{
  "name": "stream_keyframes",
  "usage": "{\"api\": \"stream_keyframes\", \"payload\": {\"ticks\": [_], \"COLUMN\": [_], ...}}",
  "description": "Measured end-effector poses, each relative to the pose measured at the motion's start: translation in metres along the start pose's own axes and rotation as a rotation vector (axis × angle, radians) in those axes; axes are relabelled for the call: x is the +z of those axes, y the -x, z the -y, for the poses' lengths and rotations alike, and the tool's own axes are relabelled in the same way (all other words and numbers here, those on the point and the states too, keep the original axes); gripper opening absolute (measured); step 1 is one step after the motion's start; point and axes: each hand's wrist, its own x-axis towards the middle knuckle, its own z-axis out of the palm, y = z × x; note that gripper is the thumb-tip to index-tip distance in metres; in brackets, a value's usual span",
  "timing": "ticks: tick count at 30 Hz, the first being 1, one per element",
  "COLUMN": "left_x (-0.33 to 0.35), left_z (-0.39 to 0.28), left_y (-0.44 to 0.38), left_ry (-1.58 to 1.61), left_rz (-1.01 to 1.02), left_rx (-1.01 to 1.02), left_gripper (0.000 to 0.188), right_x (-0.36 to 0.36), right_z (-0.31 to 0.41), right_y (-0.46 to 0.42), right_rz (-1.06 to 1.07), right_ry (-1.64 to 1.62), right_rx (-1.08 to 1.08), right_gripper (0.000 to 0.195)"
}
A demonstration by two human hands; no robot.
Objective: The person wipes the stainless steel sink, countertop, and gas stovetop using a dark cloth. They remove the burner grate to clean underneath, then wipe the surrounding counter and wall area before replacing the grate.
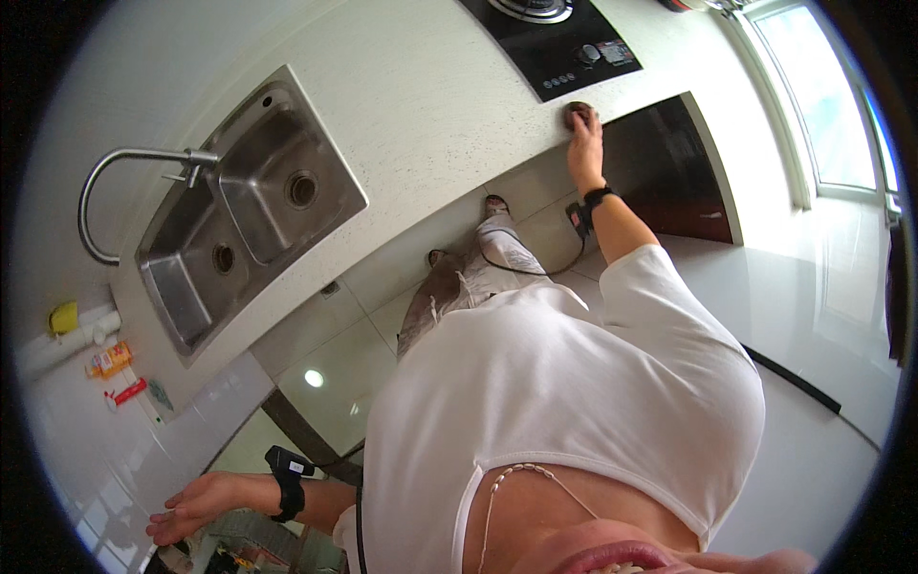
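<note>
My right hand (588, 136) has its fingers over a small dark brown rounded object (576, 116) on the front edge of the pale countertop (423, 93). Just beyond it lies a black glass gas cooktop (574, 50) with a round knob. What the dark object is cannot be made out, since my fingers cover part of it. Far to the left and lower down, my left hand (192, 506) is held out, fingers extended, with nothing in it. Beneath that hand is a cluttered shelf area (251, 538), only partly visible. Both wrists wear black strapped devices.
A double-bowl stainless steel sink (251, 201) with a curved faucet (136, 154) is set into the counter. An orange bottle (111, 360) and a red bottle (128, 393) stand by the left wall. A dark panel (660, 168) adjoins the counter. A cable (527, 270) hangs near my legs.
</note>
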Motion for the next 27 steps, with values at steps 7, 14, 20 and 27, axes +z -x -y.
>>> {"api": "stream_keyframes", "payload": {"ticks": [7,14,20,27], "left_x": [0.041,0.057,0.078,0.109], "left_z": [0.01,0.006,-0.023,-0.051], "left_y": [0.026,0.039,0.046,0.059], "left_ry": [0.126,0.082,0.031,0.012], "left_rz": [0.109,0.178,0.248,0.336], "left_rx": [-0.12,-0.021,-0.13,-0.022], "left_gripper": [0.092,0.084,0.085,0.079], "right_x": [0.03,-0.018,-0.01,-0.046], "right_z": [0.06,0.111,0.003,-0.101], "right_y": [0.007,0.018,-0.013,-0.082], "right_rz": [0.316,0.567,0.157,0.132], "right_ry": [0.179,-0.113,-0.239,0.1], "right_rx": [-0.261,-0.402,0.036,0.181], "right_gripper": [0.043,0.051,0.045,0.054]}}
